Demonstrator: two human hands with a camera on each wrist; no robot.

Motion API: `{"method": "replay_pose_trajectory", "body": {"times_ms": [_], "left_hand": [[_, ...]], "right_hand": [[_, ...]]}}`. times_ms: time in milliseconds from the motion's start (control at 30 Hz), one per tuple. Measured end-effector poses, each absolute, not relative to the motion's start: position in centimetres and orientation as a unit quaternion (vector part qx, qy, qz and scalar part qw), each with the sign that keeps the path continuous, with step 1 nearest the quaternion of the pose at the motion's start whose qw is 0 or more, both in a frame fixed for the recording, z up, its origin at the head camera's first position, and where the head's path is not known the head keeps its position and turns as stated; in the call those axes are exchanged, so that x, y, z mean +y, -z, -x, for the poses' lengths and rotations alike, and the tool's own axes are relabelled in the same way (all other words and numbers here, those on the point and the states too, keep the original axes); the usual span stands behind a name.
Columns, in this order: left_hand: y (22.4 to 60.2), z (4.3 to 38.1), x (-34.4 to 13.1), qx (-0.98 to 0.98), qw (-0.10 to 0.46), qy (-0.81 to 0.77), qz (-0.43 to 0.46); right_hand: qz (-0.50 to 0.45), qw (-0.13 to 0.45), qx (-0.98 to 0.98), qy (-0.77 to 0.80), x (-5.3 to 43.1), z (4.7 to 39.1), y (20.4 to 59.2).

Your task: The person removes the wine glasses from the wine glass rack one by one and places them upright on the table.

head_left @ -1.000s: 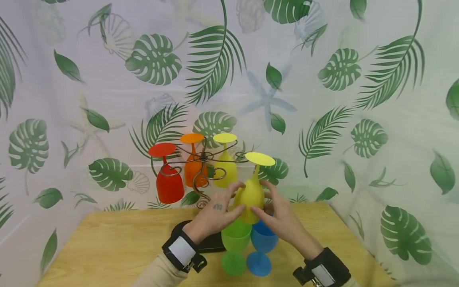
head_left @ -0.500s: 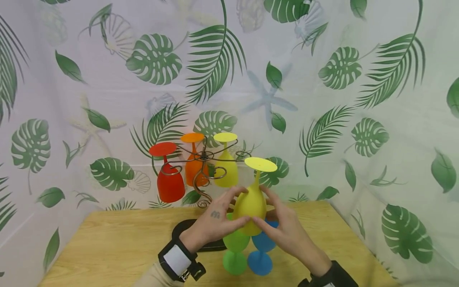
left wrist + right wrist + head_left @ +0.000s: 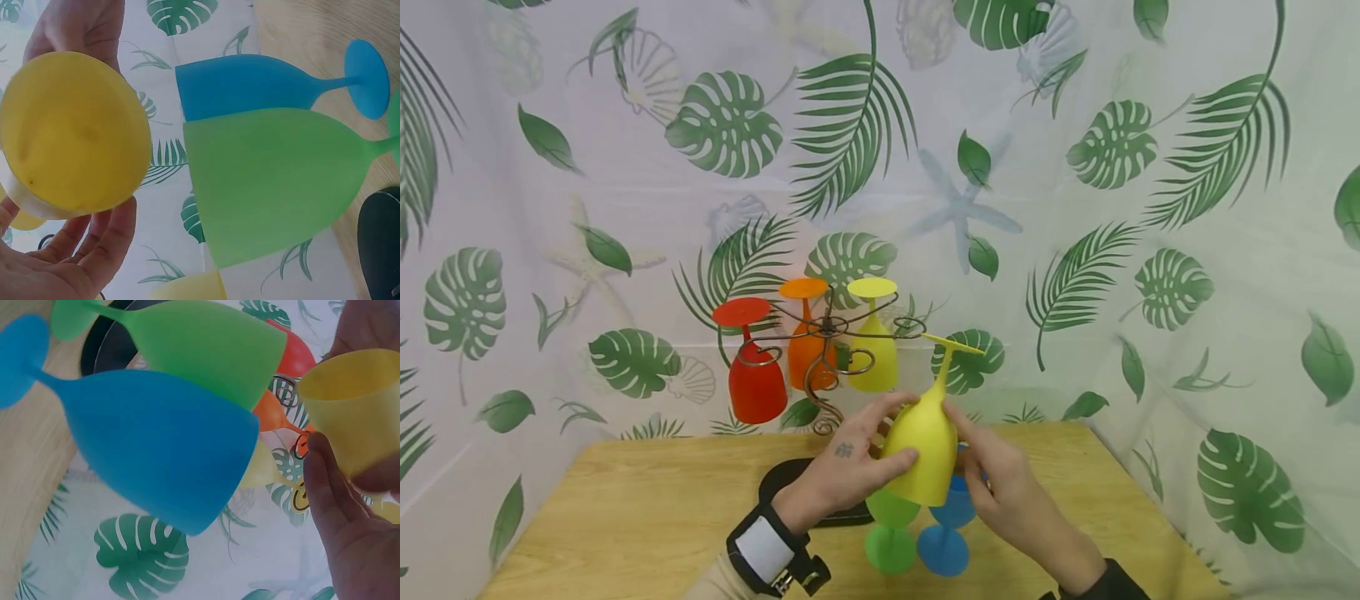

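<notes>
A yellow goblet (image 3: 925, 450) is upside down in the air, its foot tilted toward the right. My left hand (image 3: 842, 467) grips its bowl from the left, thumb across the front. Beside it, my right hand (image 3: 1011, 492) touches the bowl's right side with its index finger, while the thumb stands off the surface. In the left wrist view, the open end of the yellow goblet (image 3: 75, 131) faces the camera. Below and behind it, a green goblet (image 3: 891, 546) and a blue goblet (image 3: 945, 546) stand upright on the table.
A wire glass rack (image 3: 827, 329) with a black base (image 3: 786, 475) stands on the wooden table (image 3: 647, 492). Red (image 3: 756, 387), orange (image 3: 808, 354) and yellow (image 3: 874, 358) goblets hang from it upside down. A leaf-patterned sheet (image 3: 955, 192) hangs behind.
The held yellow goblet has come down a little, away from the rack arm, and its foot has tipped right. My right thumb has come off the bowl.
</notes>
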State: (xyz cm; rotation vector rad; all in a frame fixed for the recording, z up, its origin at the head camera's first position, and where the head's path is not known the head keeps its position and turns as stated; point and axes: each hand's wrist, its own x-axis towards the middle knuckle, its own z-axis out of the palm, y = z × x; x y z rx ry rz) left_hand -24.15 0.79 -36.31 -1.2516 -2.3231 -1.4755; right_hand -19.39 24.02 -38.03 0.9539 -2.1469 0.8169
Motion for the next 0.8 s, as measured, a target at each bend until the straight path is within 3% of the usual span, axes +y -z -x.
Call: {"method": "replay_pose_trajectory", "body": {"times_ms": [300,800], "left_hand": [[36.24,24.23,0.8,-0.752,0.024,0.508,0.419],[35.71,23.71,0.89,-0.734,-0.033,0.534,0.418]], "right_hand": [[-0.348,0.375,-0.828,-0.23,23.99,19.48,38.27],[-0.346,0.395,-0.837,-0.153,23.84,19.47,38.17]]}}
